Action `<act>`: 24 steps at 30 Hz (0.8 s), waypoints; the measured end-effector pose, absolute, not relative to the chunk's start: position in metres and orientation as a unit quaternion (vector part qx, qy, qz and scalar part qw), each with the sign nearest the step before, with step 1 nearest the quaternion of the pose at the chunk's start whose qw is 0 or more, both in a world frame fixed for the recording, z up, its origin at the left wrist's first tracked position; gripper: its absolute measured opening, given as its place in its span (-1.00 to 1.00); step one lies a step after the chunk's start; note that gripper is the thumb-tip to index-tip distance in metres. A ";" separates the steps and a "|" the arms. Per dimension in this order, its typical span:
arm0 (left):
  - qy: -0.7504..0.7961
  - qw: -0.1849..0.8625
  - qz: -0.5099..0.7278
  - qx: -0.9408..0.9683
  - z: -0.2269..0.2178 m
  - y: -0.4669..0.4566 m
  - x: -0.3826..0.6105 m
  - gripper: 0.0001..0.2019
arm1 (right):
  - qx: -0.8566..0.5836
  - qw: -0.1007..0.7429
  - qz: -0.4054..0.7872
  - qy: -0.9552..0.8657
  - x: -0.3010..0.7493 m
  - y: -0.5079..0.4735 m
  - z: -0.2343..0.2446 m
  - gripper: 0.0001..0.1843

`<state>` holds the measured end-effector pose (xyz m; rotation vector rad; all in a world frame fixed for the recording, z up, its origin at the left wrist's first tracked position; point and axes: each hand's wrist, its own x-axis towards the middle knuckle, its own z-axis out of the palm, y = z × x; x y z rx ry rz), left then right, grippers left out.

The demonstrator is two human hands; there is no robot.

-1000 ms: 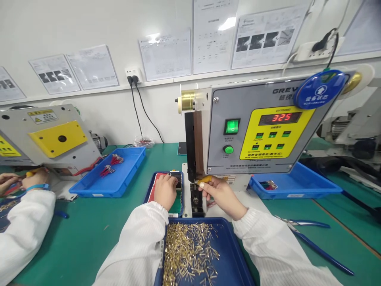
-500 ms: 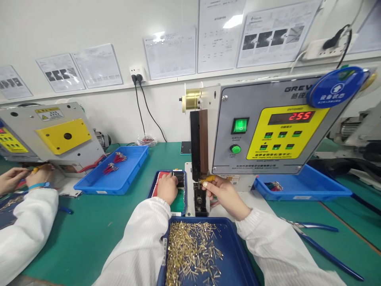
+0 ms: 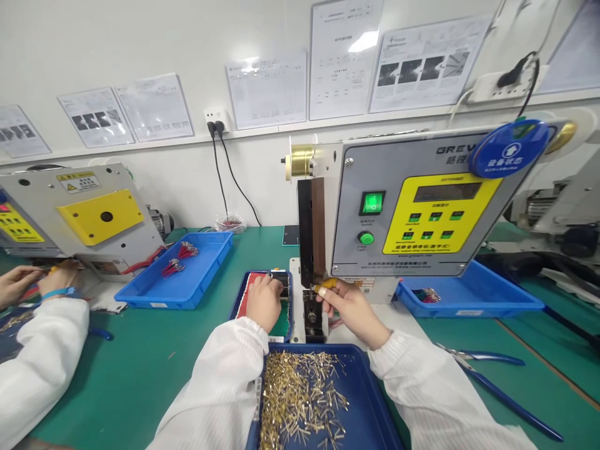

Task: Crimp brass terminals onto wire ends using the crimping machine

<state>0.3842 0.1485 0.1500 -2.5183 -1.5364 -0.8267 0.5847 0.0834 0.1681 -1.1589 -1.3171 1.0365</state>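
My left hand (image 3: 263,305) is over a small blue tray (image 3: 238,289) of short red wires (image 3: 243,306), black wires (image 3: 283,279) and green wires (image 3: 283,315). Its fingers are drawn together at the black wires; whatever lies between the tips is too small to make out. Yellow covers wrap fingertips of my right hand (image 3: 355,307), which pinches at the jaw of the crimping machine (image 3: 340,200). What that pinch holds is hidden. Just in front of the machine, a dark blue tray (image 3: 375,390) contains many loose brass-coloured pieces (image 3: 300,394).
Blue-handled pliers (image 3: 509,400) lie on the right. Blue bins stand on either side, the left bin (image 3: 206,269) with red wire bundles and the right bin (image 3: 487,306) with a small bundle. At far left, a co-worker's hands (image 3: 59,278) are at another machine (image 3: 100,219).
My left fingers have shifted slightly and drawn closer together over the black wires. My right hand stays at the jaw. The red digits on the machine's display no longer show.
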 end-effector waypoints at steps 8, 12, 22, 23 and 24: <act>-0.369 0.030 -0.407 -0.835 0.156 0.135 0.390 -0.87 | -0.511 0.520 0.436 -0.528 0.582 0.082 0.172 -0.65; -0.347 0.046 -0.435 -0.830 0.159 0.129 0.393 -0.84 | -0.508 0.522 0.439 -0.526 0.581 0.082 0.171 -0.65; -0.321 0.063 -0.442 -0.835 0.159 0.123 0.396 -0.81 | -0.503 0.533 0.440 -0.519 0.579 0.082 0.171 -0.66; -0.321 0.064 -0.441 -0.836 0.159 0.123 0.397 -0.81 | -0.501 0.533 0.440 -0.521 0.579 0.082 0.171 -0.65; -0.321 0.064 -0.439 -0.837 0.159 0.123 0.397 -0.81 | -0.499 0.534 0.440 -0.522 0.579 0.082 0.172 -0.65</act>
